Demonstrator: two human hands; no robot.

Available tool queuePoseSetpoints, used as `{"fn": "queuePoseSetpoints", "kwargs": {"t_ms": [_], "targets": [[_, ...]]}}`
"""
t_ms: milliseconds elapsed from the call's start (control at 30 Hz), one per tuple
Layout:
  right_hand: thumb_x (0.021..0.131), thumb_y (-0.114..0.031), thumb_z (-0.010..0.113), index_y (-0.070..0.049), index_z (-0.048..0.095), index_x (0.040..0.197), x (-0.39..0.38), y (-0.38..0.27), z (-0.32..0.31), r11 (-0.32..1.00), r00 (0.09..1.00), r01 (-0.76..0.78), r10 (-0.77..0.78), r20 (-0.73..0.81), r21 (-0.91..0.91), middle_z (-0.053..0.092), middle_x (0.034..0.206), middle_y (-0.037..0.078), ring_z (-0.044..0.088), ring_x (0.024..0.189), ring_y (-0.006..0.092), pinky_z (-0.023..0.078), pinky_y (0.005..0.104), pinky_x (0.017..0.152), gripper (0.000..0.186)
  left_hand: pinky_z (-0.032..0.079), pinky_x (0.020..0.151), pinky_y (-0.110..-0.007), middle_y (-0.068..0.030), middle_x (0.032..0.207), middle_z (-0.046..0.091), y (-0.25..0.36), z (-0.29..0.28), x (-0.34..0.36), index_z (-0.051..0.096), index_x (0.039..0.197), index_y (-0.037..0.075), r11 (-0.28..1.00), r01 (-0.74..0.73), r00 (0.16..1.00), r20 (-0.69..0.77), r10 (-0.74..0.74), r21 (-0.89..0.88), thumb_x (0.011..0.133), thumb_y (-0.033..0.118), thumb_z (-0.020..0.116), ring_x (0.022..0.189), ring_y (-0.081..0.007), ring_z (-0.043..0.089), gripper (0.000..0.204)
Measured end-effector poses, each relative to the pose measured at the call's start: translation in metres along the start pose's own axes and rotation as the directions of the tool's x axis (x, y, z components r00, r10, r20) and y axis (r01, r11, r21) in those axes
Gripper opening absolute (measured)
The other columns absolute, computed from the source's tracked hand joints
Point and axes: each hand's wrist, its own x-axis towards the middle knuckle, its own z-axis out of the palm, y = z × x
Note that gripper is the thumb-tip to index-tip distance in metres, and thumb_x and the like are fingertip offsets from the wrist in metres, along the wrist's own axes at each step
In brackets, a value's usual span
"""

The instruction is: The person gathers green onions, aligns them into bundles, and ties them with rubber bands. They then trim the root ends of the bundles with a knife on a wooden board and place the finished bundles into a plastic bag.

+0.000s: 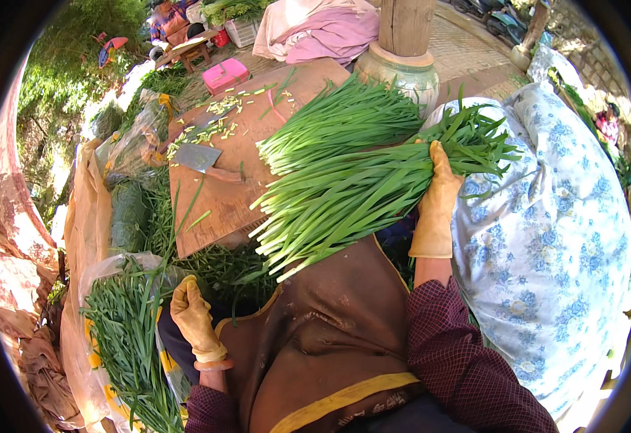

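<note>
My right hand (440,191), in a tan glove, grips a bunch of long green leafy stalks (351,202) by the leaf end, with the pale ends pointing left over my brown apron (315,310). A second bunch (337,123) lies behind it on a wooden board (207,187). A cleaver (194,156) with a wooden handle rests there among chopped pale bits (225,119). My left hand (194,317), also gloved, is curled low at the left beside a plastic bag of greens (120,332); what its fingers hold, if anything, is hidden.
A large blue-flowered cloth bundle (539,245) fills the right. Behind the board are a wooden post (406,25) on a stone base, a pink box (225,76) and pink cloths (330,32). Another person (171,25) sits far back left. Sacks of greens (128,209) line the left.
</note>
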Motion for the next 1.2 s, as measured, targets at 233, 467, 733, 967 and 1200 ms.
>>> {"fn": "queuePoseSetpoints", "kwargs": {"t_ms": [233,467,733,967,1200], "targets": [[0.086,0.001,0.072,0.004,0.061,0.112,-0.006,-0.02,0.063,0.999,0.971,0.023,-0.034,0.236,0.049,0.069,0.103,0.012,0.069,0.082,0.0223,0.058,0.0348,0.073,0.028,0.037,0.115,-0.045,-0.0235,0.156,0.04,0.09,0.057,-0.041,0.034,0.155,0.001,0.563,-0.781,0.622,0.432,0.653,0.271,0.081,0.036,0.083,0.14,-0.0426,0.044,0.095],[0.095,-0.017,0.065,-0.007,0.057,0.125,-0.055,0.002,0.123,0.697,0.639,0.674,-0.384,0.667,-0.244,0.064,0.12,0.008,0.062,0.107,0.0187,0.051,0.0368,0.094,0.033,0.02,0.12,-0.059,-0.0265,0.161,0.025,0.178,0.136,-0.055,0.011,0.159,-0.003,0.346,-0.911,0.412,0.435,0.801,0.224,0.073,0.037,0.087,0.15,-0.0459,0.023,0.121],[0.087,-0.017,0.068,-0.007,0.052,0.127,-0.149,-0.062,0.212,0.824,0.304,0.557,-0.315,0.899,0.101,0.059,0.121,0.012,0.053,0.12,0.0247,0.045,0.0415,0.099,0.045,0.051,0.1,-0.042,-0.0173,0.139,0.056,0.163,0.016,0.017,0.049,0.143,0.002,0.265,-0.89,0.454,0.678,0.579,0.37,0.095,0.018,0.065,0.119,-0.0294,0.06,0.053],[0.094,-0.027,0.062,-0.007,0.053,0.138,-0.139,-0.093,0.192,0.983,-0.225,0.183,0.077,0.971,-0.036,0.059,0.137,0.011,0.056,0.126,0.0263,0.048,0.0428,0.103,0.049,0.055,0.093,-0.046,-0.0136,0.126,0.067,0.202,-0.046,0.018,0.07,0.123,0.014,0.293,-0.929,0.251,0.966,0.054,0.225,0.088,0.035,0.074,0.103,-0.0354,0.068,0.041],[0.081,-0.023,0.084,-0.007,0.072,0.113,-0.126,-0.095,0.139,0.969,0.346,-0.049,0.246,0.905,-0.244,0.075,0.104,0.01,0.07,0.091,0.0238,0.056,0.0373,0.079,0.038,0.052,0.092,-0.037,-0.0071,0.117,0.07,0.176,0.062,-0.01,0.063,0.124,-0.003,0.885,-0.406,0.325,0.869,0.374,-0.229,0.089,0.031,0.076,0.107,-0.0189,0.063,0.05]]}}
